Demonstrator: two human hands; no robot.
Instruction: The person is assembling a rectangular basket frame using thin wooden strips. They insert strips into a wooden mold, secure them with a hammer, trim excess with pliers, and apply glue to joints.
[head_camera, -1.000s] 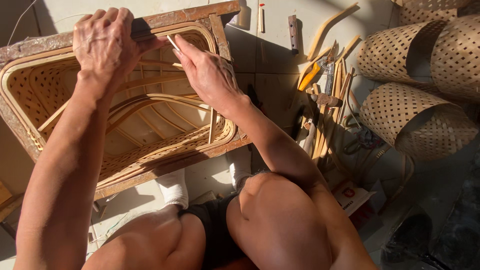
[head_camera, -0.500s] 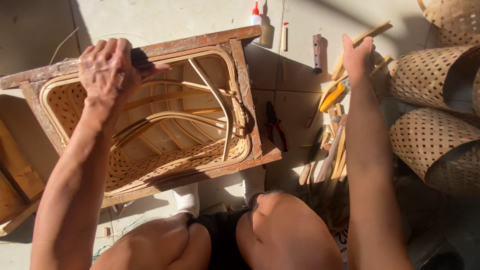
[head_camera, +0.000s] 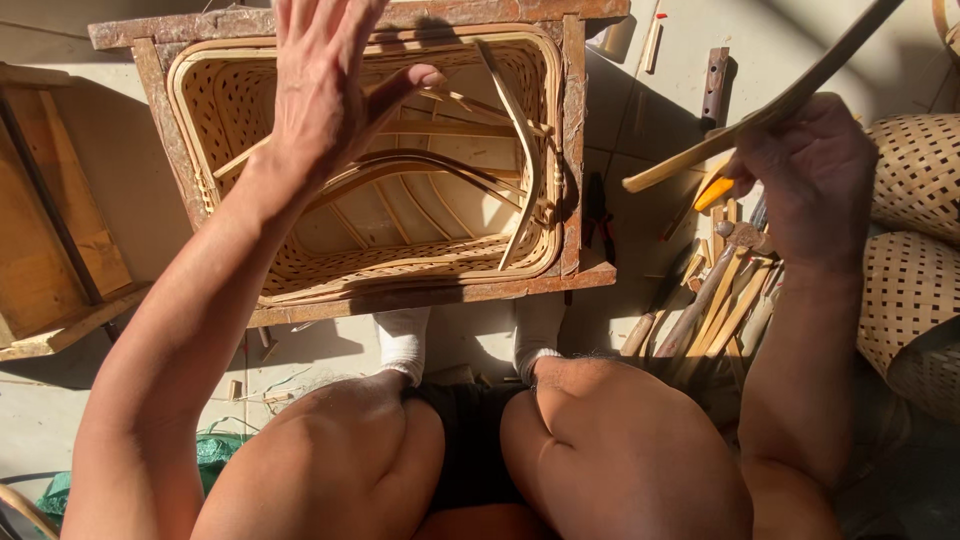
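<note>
- The left hand (head_camera: 325, 95) hovers flat with fingers spread, holding nothing, above the pale rectangular woven bamboo basket (head_camera: 400, 265).
- That basket sits inside a rough reddish-brown wooden frame (head_camera: 580, 150) on the floor.
- The right hand (head_camera: 810, 175) has its fingers closed around a long flat bamboo strip (head_camera: 700, 150), raised over loose bamboo sticks (head_camera: 720, 300).
- Round woven baskets (head_camera: 915, 240) lie at the right.

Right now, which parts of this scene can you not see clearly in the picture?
- Head view: the fingertips of the left hand are cut off by the top edge.
- The far end of the bamboo strip held by the right hand leaves the frame at the top.
- The left hand covers part of the woven basket inside the wooden frame.
- The woven baskets at right are cut by the right edge.
</note>
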